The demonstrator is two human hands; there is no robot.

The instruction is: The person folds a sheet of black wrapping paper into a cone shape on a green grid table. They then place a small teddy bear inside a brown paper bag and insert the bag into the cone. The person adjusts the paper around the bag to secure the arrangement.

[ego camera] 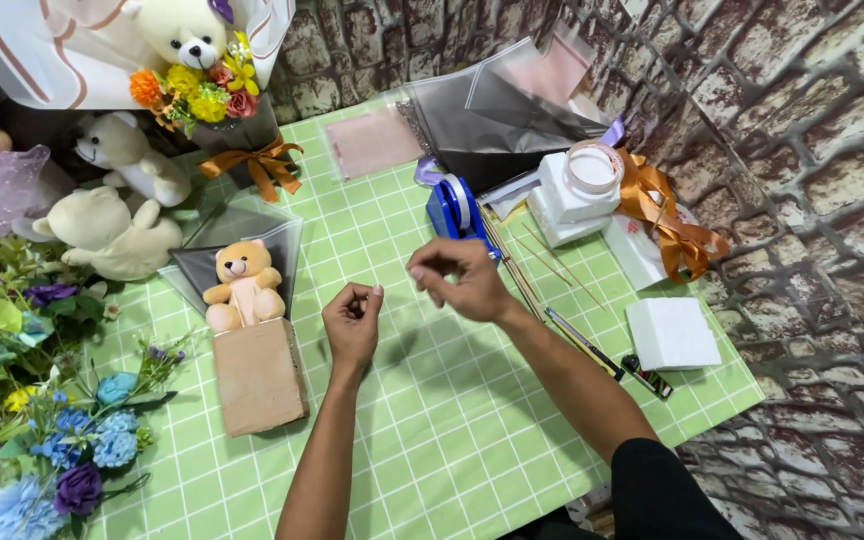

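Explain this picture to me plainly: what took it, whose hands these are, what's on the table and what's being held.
This is one picture from a camera worn on a person's head, looking down at their own bare hands over a green checked mat. The left hand and right hand hover above the mat with fingertips pinched; whether anything thin is held between them is too small to tell. To the left, a small orange teddy bear sits on a brown block, beside artificial flowers and cream plush bears. Behind the right hand stand a blue tape dispenser, thin wooden sticks, a white foam block and orange ribbon.
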